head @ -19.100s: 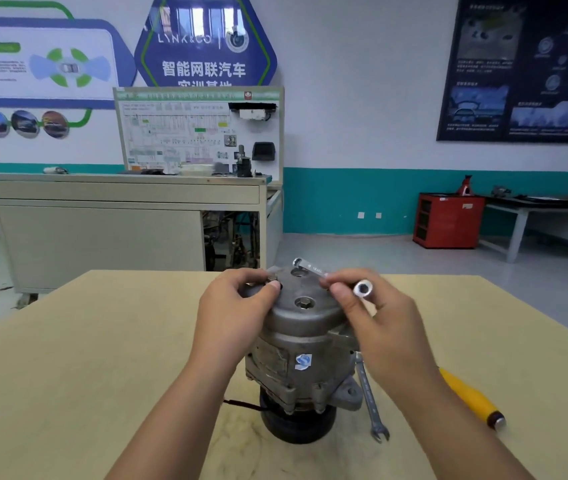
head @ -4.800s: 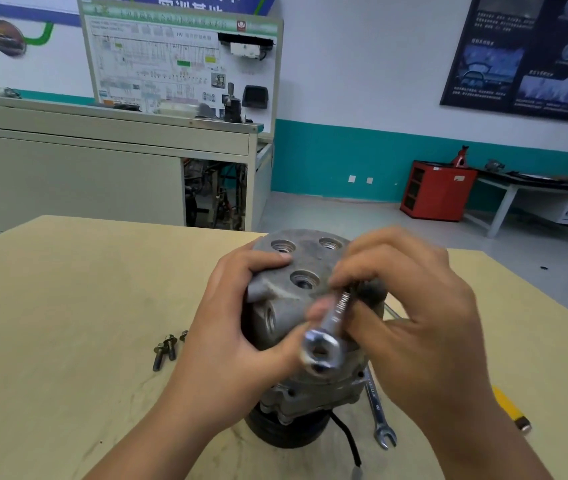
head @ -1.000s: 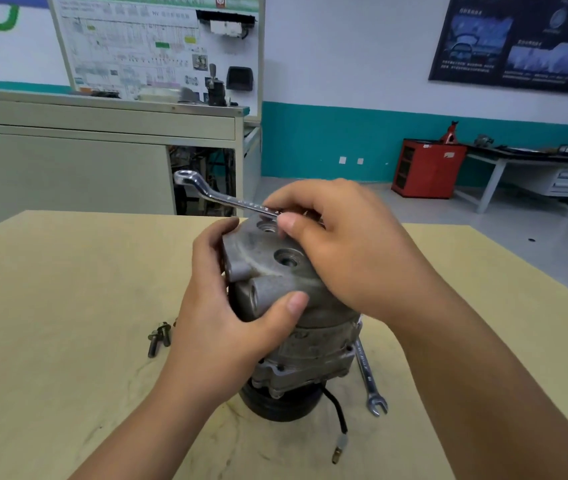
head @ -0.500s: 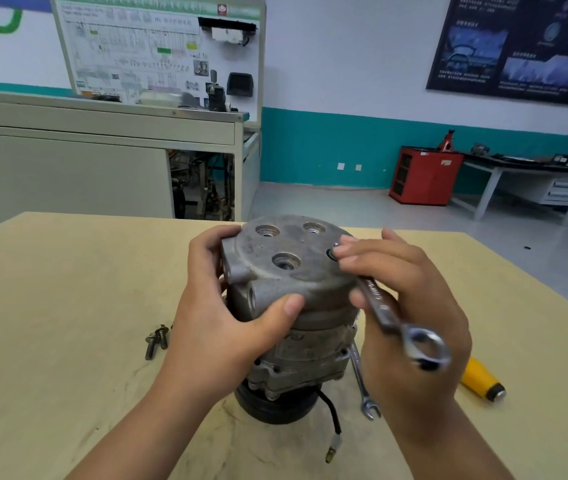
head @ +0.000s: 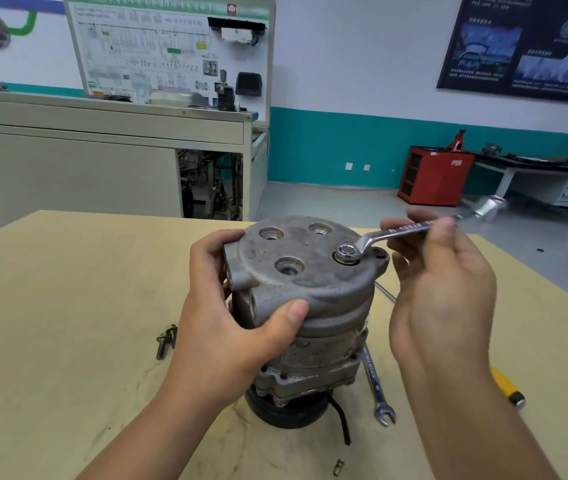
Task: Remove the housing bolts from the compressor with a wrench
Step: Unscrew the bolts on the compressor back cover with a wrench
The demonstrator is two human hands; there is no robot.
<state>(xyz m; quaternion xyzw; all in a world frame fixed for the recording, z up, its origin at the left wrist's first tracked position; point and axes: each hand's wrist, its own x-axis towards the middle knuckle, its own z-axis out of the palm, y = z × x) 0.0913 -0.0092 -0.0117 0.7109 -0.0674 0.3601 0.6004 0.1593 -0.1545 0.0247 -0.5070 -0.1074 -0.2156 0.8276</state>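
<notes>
A grey metal compressor (head: pixel 310 282) stands upright on its black pulley in the middle of the wooden table (head: pixel 50 306). My left hand (head: pixel 227 323) grips its top housing from the left, thumb on the front edge. My right hand (head: pixel 438 289) pinches the shaft of a silver ring wrench (head: pixel 410 228). The wrench's ring end sits on a bolt (head: pixel 346 251) at the right of the housing top. Three empty bolt holes show in the housing top. Two loose bolts (head: pixel 166 339) lie on the table to the left.
A second wrench (head: pixel 378 389) lies on the table right of the compressor. A yellow-handled tool (head: pixel 506 384) lies partly behind my right forearm. A black wire (head: pixel 341 424) trails from the compressor toward the near edge. A workbench and red cabinet stand in the background.
My right hand has swung the wrench up from beside the housing. The ring end now sits on the right bolt and the handle points right and away. My left hand keeps its grip.
</notes>
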